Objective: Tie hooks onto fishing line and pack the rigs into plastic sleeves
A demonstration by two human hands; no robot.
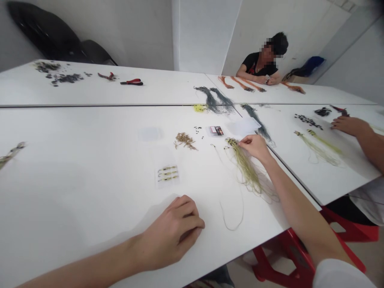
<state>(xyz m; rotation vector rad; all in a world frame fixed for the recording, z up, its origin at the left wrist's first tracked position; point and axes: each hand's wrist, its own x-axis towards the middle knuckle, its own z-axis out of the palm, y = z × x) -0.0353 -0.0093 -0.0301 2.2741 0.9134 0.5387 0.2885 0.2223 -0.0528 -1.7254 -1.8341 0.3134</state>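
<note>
Toward the right edge of the white table [90,168], a bundle of yellow-green lines [244,166] lies fanned out, head end toward the far side, tails spreading to the table's edge. Right hand [255,147] sits at the head end, fingertips pinched together on the topmost strands. The right forearm passes over or just beside the loose tails; contact can't be made out. One loose line [232,216] curls in an open loop nearer the body, apart from the bundle. Left hand [175,232] rests knuckles-up on bare table, fingers curled in, nothing visible in it. Nearby: clear packet of three rigs [168,174], heap of small brown fittings [184,141], scattered black beads [198,129], small labelled box [216,130], clear bag [243,126]. Further off: dark grey line bundles [213,99], red-handled pliers [132,82]. A co-worker's hand [348,125] rests on the adjoining table. Risk, as judged: pulling one strand from the pinch could drag its neighbours and knot the fan; the forearm could sweep the tails off the edge.
</note>
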